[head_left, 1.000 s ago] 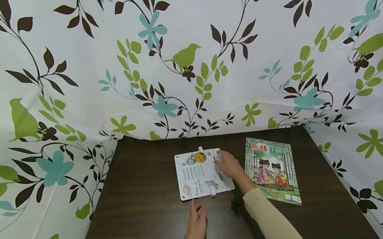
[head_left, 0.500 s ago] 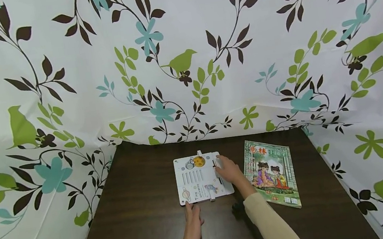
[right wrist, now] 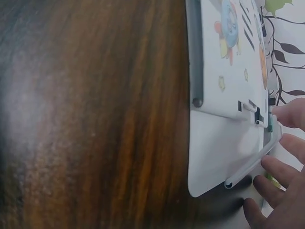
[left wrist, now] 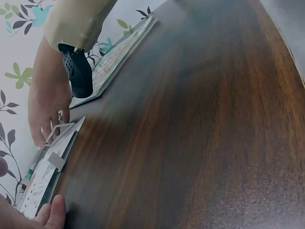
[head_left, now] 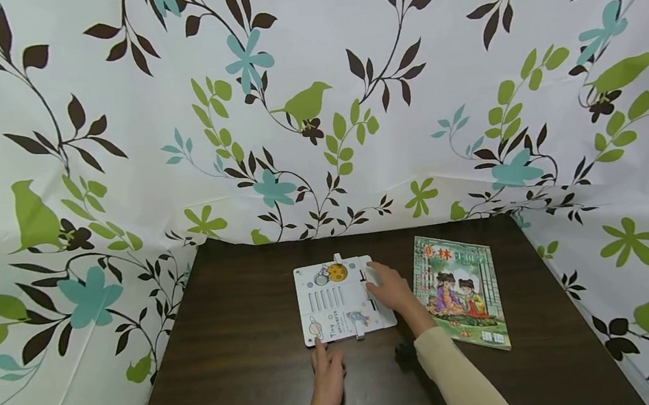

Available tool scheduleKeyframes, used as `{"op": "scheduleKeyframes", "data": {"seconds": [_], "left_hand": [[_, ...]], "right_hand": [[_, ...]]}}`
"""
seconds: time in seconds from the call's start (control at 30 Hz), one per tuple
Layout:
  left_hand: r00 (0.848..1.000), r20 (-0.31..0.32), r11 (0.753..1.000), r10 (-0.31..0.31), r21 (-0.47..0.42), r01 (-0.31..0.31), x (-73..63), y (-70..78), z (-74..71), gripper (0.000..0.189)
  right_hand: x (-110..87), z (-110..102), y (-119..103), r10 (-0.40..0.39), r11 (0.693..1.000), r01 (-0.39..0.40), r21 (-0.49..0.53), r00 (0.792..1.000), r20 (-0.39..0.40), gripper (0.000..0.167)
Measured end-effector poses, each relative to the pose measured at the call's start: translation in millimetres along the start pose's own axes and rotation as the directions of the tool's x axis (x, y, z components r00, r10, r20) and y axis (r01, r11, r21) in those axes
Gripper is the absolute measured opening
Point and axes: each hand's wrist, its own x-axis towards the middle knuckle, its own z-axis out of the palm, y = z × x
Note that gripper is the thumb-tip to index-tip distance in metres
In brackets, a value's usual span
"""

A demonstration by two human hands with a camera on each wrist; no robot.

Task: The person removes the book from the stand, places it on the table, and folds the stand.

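A white folding book stand (head_left: 329,302), printed with planets and the words "Tiny universe", lies flat on the dark wooden table. My right hand (head_left: 389,287) is at its right side, thumb and fingers (right wrist: 286,171) pinching the white support bar (right wrist: 252,162), which is tilted up from the base plate in the right wrist view. My left hand (head_left: 327,378) is at the near left corner, its index finger extended onto the stand's edge. In the left wrist view, left fingertips (left wrist: 57,212) sit beside the stand's near edge. Small clips (head_left: 359,330) project from its near and far edges.
A colourful magazine (head_left: 462,294) lies right of the stand, partly behind my right forearm. A black wrist device (left wrist: 76,71) sits below the right cuff. The brown table (head_left: 231,381) ends at a patterned white cloth (head_left: 360,190) behind and at the sides.
The left hand has shifted slightly left, its index finger now over the stand's near left corner. The right hand stays at the stand's right side. The head view has shifted slightly.
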Motion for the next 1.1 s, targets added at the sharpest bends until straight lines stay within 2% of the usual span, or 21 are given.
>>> {"op": "scheduleKeyframes", "data": {"seconds": [0.17,0.27,0.4,0.5,0.8,0.9,1.03,1.1], "left_hand": [[0.999,0.029,0.999,0.027,0.021,-0.028,-1.2,1.4,-4.1,0.085],[0.998,0.011,0.99,0.065,0.123,-0.066,-0.6,5.7,-7.4,0.083],[0.986,-0.056,0.938,0.157,0.32,-0.131,2.8,8.8,-10.2,0.077],[0.975,-0.086,0.906,0.204,0.394,-0.155,8.2,9.1,-12.3,0.073],[0.974,-0.087,0.892,0.207,0.425,-0.151,27.7,14.0,-23.8,0.073],[0.968,-0.098,0.854,0.233,0.496,-0.156,33.6,15.6,-25.4,0.072],[0.958,-0.117,0.77,0.263,0.623,-0.136,43.2,14.3,-26.4,0.072],[0.954,-0.123,0.736,0.275,0.665,-0.126,47.6,13.8,-27.1,0.073]], "right_hand": [[-0.6,1.0,3.5,0.012,1.0,-0.012,-0.017,1.0,-0.024,0.06],[-2.4,0.1,4.5,0.017,1.0,-0.018,-0.021,0.999,-0.036,0.06],[-6.0,-1.0,6.2,0.021,0.999,-0.022,-0.031,0.999,-0.032,0.062],[-8.8,-2.1,6.2,0.027,0.999,-0.028,-0.043,0.999,-0.021,0.063],[-19.9,-5.5,6.1,-0.007,0.996,0.004,-0.084,1.0,-0.024,0.065],[-23.8,-4.6,6.8,-0.031,0.994,0.025,-0.108,0.998,-0.047,0.065],[-29.4,-2.8,7.0,-0.046,0.991,0.038,-0.129,0.997,-0.063,0.063],[-32.7,-1.6,7.0,-0.047,0.991,0.038,-0.126,0.997,-0.065,0.063]]}}
